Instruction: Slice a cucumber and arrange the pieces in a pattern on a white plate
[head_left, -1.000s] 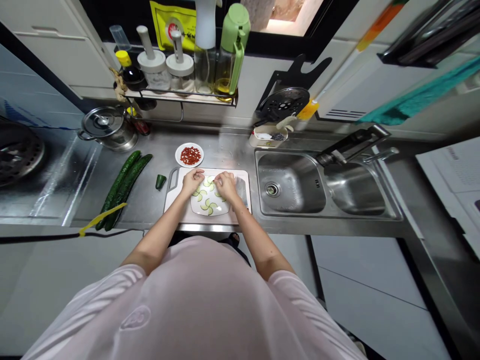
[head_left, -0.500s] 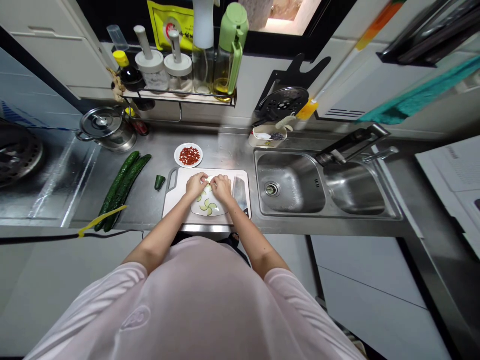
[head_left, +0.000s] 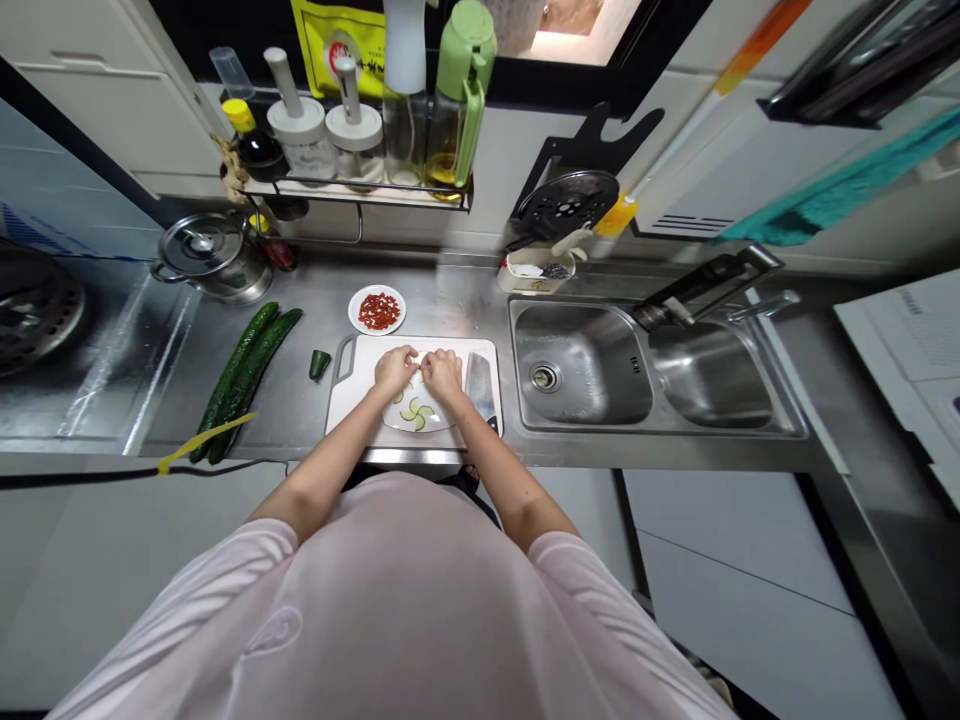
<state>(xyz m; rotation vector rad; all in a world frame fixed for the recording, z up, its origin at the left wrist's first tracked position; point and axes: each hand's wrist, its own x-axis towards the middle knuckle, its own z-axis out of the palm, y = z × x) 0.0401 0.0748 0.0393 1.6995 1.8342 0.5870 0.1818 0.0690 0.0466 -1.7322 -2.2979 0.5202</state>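
Note:
A white plate (head_left: 442, 420) lies on the white cutting board (head_left: 352, 400), with thin cucumber slices (head_left: 416, 413) fanned in a pinwheel near its front. Over the plate's far part, my left hand (head_left: 395, 372) and my right hand (head_left: 442, 375) almost meet, fingertips bent and pressed together. Something small and pale shows between the fingertips, too small to make out. On the board's right side rests a cleaver (head_left: 480, 380). A small dish of red pieces (head_left: 378, 311) stands behind the board, and a cucumber stub (head_left: 319, 364) lies to its left.
Two whole cucumbers (head_left: 244, 380) lie on the left, near a yellow strip (head_left: 202, 440) and a lidded pot (head_left: 214, 258). A double sink (head_left: 585, 365) is on the right. Bottles and jars stand on a rack (head_left: 360, 193) along the wall, above the counter.
My right hand has shifted very slightly, its fingers closer together over the plate. My left hand stays almost where it was. The objects on the counter have not moved.

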